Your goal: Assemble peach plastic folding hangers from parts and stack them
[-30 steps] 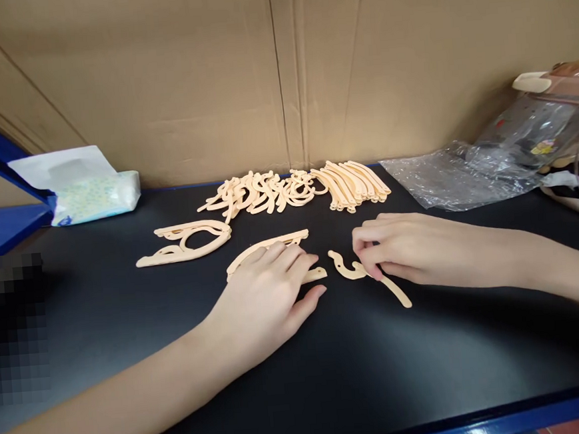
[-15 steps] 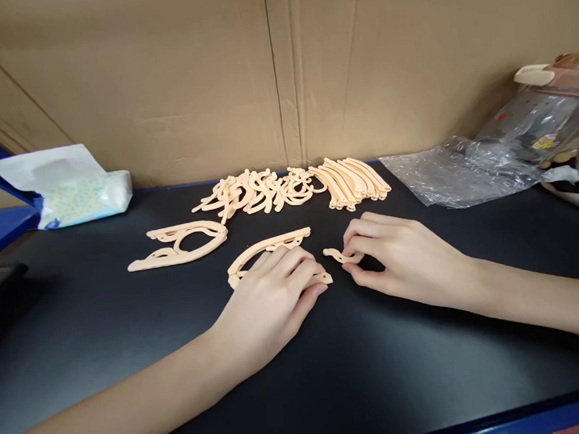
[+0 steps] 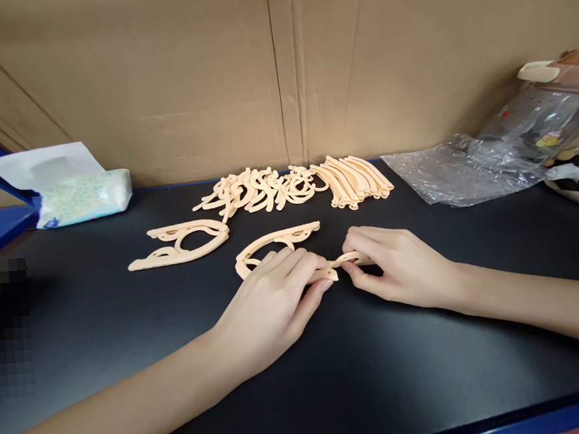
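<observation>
My left hand is closed on a beige folding hanger; its curved upper arm shows beyond my fingers, and one end of the lower arm pokes out by my thumb. In my right hand, thumb and fingers pinch a small curved beige hanger hook. The hook's tip is close to the lower arm's end; whether they touch I cannot tell. Another folded hanger lies to the left on the black table, beyond my left hand.
Against the cardboard wall lie a heap of curved hooks and a stack of hanger arms. At right are a clear plastic bag and a transparent bottle. A tissue pack stands at left.
The hook in my right hand has turned and come closer to my left hand's hanger. That hanger has shifted slightly to the right.
</observation>
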`<state>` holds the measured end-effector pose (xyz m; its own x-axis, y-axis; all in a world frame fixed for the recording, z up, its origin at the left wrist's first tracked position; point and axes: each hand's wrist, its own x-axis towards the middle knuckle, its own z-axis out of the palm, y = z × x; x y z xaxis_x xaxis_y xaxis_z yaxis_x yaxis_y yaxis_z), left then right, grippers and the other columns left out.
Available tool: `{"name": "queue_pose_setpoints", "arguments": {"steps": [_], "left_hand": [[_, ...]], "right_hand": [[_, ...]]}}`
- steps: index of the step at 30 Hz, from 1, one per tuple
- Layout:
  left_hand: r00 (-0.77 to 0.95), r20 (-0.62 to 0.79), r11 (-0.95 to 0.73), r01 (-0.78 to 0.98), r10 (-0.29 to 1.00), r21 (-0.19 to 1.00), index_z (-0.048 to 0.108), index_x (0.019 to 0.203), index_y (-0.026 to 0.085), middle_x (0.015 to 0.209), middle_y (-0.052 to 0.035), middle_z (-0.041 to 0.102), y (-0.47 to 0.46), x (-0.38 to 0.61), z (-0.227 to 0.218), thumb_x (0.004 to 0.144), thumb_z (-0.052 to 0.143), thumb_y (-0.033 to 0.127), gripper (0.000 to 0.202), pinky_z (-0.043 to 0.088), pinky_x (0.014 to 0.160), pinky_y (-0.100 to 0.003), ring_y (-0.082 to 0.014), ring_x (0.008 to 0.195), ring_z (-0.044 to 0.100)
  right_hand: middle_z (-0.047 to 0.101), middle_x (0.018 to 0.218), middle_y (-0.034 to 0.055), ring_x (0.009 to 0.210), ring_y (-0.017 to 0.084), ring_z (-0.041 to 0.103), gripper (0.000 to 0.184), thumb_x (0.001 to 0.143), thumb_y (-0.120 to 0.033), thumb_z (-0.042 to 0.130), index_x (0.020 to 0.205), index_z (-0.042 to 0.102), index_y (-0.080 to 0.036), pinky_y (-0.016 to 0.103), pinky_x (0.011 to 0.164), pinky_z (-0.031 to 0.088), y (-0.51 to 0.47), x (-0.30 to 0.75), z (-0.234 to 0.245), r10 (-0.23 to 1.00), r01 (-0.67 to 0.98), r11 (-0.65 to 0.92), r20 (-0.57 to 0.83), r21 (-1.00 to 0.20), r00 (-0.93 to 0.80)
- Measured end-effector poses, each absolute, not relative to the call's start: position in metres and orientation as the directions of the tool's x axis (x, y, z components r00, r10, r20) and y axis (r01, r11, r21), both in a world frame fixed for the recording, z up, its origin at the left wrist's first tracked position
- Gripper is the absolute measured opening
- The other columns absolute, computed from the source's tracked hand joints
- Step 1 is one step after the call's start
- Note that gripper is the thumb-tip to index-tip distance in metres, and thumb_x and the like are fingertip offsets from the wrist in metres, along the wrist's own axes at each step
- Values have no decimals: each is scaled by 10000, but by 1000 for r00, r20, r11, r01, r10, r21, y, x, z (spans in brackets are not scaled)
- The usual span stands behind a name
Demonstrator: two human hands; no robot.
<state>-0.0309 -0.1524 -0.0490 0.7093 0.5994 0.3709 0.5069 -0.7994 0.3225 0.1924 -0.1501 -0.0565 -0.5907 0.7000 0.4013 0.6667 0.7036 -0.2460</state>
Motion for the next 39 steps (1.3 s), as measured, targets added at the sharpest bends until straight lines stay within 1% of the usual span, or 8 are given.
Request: {"name": "queue_pose_setpoints", "arguments": {"steps": [4,9,15,18,21,25,31,39], "left_hand": [[699,359,-780,492,618,386,550,986,176,914,-2,623,-150,-32,-49,963,489,200,70,431,733,-279,-142,825,555],[687,377,-781,501,621,373,558,964,178,878,10,630,-149,-31,-50,957,517,221,60,430,711,-268,-133,799,570],[653,296,-694,509,697,509,552,946,194,899,24,641,-150,-32,-49,963,512,259,77,453,703,-222,-104,805,607],[643,269,-669,524,717,527,546,929,209,889,37,658,-149,-32,-48,967,504,301,107,453,675,-224,-105,778,625],[644,254,-658,525,722,540,532,1019,230,901,57,710,-149,-33,-48,973,495,312,101,461,707,-233,-114,812,665],[688,201,-648,485,697,588,497,1146,254,918,85,747,-148,-34,-47,974,501,294,177,473,775,-218,-108,891,694],[732,172,-681,484,659,550,549,1107,252,958,67,721,-146,-36,-49,974,489,309,157,465,679,-204,-104,805,690],[722,137,-636,483,678,602,563,1151,251,967,37,716,-142,-37,-50,965,493,317,210,489,705,-206,-117,822,694]], "right_hand": [[456,658,-47,555,94,425,139,880,-158,477,771,407,-210,216,532,312,-152,193,-56,668,656,724,451,-212,-592],[404,537,-79,448,94,384,135,881,-177,460,761,413,-217,235,488,262,-153,193,-56,677,677,716,407,-172,-613],[436,509,-76,430,87,404,163,861,-175,460,708,421,-213,225,508,300,-154,193,-55,648,669,732,440,-132,-622],[440,502,-74,422,85,384,190,868,-168,459,688,417,-211,224,514,319,-154,193,-53,613,653,751,469,-97,-636],[457,494,-69,423,94,388,204,904,-179,450,701,454,-205,234,516,322,-154,193,-53,566,633,774,473,-23,-675],[505,516,-47,442,101,405,265,962,-204,420,718,523,-185,250,514,313,-153,194,-53,451,576,807,490,134,-746],[527,530,-39,470,93,414,327,968,-185,414,672,552,-178,260,526,316,-156,193,-53,347,521,815,505,254,-790],[507,511,-52,437,84,369,294,940,-196,442,663,539,-178,257,503,307,-156,194,-53,446,597,781,504,185,-740]]}}
